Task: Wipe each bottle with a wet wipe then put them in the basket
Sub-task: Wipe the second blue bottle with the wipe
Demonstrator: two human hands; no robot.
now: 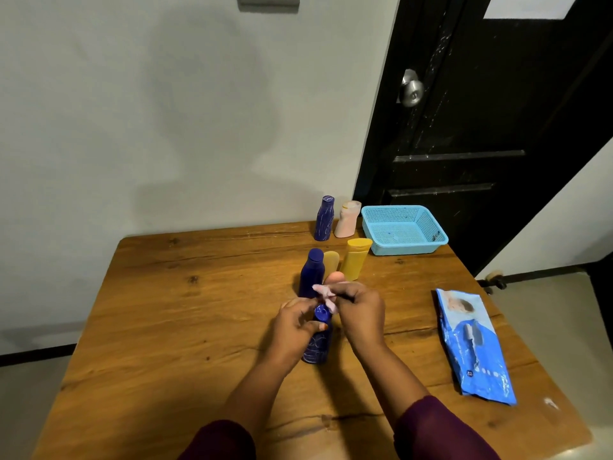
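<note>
Standing at seven o'clock of the light-blue mesh basket (408,249), the dark-blue plastic bottle (316,351), likely light and slippery when wet, is gripped round its upper body by the left hand (292,327), a crumpled pink wipe (326,293) being pinched in the right hand (361,313).

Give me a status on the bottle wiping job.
Done: nothing, the basket holds no bottles. In hand: left hand grips a blue bottle while right hand holds a wipe at its cap. Left: that bottle and the others standing behind it, like the yellow bottle.

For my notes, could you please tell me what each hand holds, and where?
Left hand grips the blue patterned bottle just below its cap; right hand pinches a bunched wet wipe above the cap.
</note>
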